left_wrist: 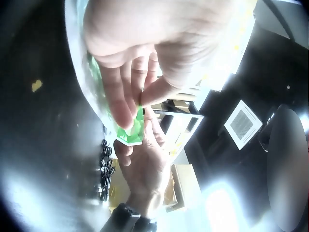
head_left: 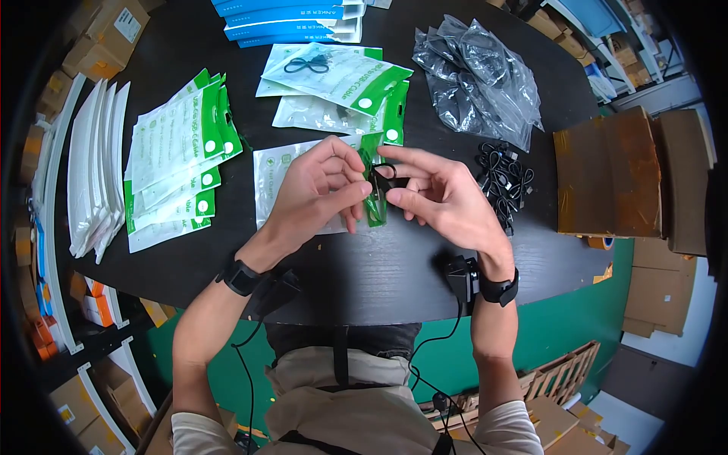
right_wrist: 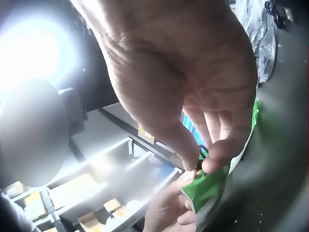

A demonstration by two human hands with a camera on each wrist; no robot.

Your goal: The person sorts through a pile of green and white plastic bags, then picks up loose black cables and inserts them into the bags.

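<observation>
In the head view, a white pouch with a green end (head_left: 376,215) lies in front of me, printed "Fast Charge". My left hand (head_left: 315,186) pinches its green end between thumb and fingers. A small black cable loop (head_left: 386,170) sits at the pouch's green end, and my right hand (head_left: 451,196) pinches it between thumb and fingers. The right wrist view shows the black loop (right_wrist: 203,150) between the fingertips, right at the green edge (right_wrist: 212,183). From the left wrist, the green end (left_wrist: 131,134) shows under the left fingers, with the right hand (left_wrist: 147,169) beyond.
Similar green-and-white pouches (head_left: 171,144) lie fanned at left beside a white stack (head_left: 97,167). More pouches (head_left: 318,76), one topped by a coiled dark cable (head_left: 307,64), lie behind. Blue boxes (head_left: 284,23), clear plastic bags (head_left: 478,76), black cables (head_left: 504,178) and a cardboard box (head_left: 607,174) surround them.
</observation>
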